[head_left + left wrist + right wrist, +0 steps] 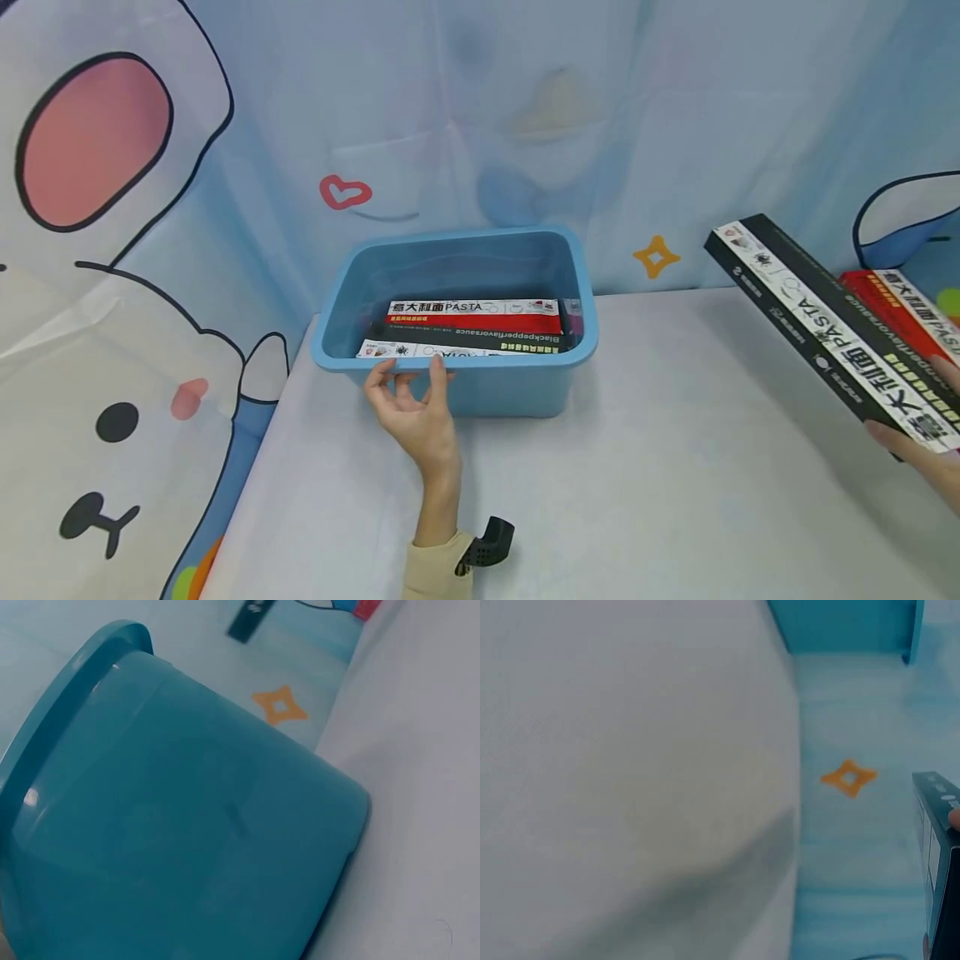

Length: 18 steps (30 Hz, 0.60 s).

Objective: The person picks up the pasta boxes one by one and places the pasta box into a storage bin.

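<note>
In the head view my left hand (416,412) holds the front rim of a light blue plastic bin (517,392), thumb and fingers at the edge. Inside the bin lie a red pasta box (472,321) and a black pasta box (468,337), side by side. On the right, my right hand (911,454) grips another black pasta box (825,325) by its near end, the box raised and slanting toward the bin. Part of this hand is outside the frame. The right wrist view catches the box's end (941,817) with a fingertip on it.
A red pasta box (885,300) shows behind the raised black one at the far right. The white table (637,483) meets a printed blue curtain (465,108) just behind the bin. A black wrist device (487,546) sits at the left sleeve.
</note>
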### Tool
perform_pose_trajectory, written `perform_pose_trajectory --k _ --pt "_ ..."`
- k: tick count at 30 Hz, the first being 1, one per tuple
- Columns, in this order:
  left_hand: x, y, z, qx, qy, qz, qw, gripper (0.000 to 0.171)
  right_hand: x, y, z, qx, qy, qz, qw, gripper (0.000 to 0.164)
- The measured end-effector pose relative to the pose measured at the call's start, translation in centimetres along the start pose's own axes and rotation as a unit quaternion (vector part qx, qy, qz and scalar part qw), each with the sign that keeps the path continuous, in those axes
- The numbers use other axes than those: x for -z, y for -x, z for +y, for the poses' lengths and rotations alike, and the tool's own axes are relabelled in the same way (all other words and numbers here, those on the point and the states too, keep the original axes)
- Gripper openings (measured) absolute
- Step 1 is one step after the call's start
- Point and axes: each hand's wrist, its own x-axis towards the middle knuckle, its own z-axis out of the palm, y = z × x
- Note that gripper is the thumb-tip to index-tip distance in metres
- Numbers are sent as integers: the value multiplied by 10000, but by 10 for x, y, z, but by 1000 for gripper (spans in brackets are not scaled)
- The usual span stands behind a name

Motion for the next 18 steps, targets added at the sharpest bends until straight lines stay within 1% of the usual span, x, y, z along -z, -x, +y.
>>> perform_pose_trajectory --k 2,3,4,6,7,9,11,13,18 --pt "0 0 1 4 -18 -4 10000 52 5 6 -15 118 4 -57 9999 107" --pt "0 0 1 6 -20 0 10000 52 6 8 -22 239 -85 -45 9997 107" --pt "0 0 1 16 -29 12 10000 52 7 10 -30 371 -254 -25 9990 106" --pt "0 0 1 48 -45 33 10000 52 8 11 -44 713 -776 61 9944 104" --pt "0 0 1 66 -54 32 10000 52 9 11 -50 911 -1051 100 9902 104" --pt "0 0 1 106 -41 13 9999 54 10 10 -62 1313 -1595 181 9783 101" --pt "0 0 1 131 -36 -20 9999 55 14 6 -75 1663 -1941 215 9665 99" --pt "0 0 1 126 -39 -44 9999 56 17 1 -91 1970 -2138 157 9567 99" --pt "0 -1 1 116 -54 -50 9999 56 21 -20 -130 2491 -2260 -107 9417 97"
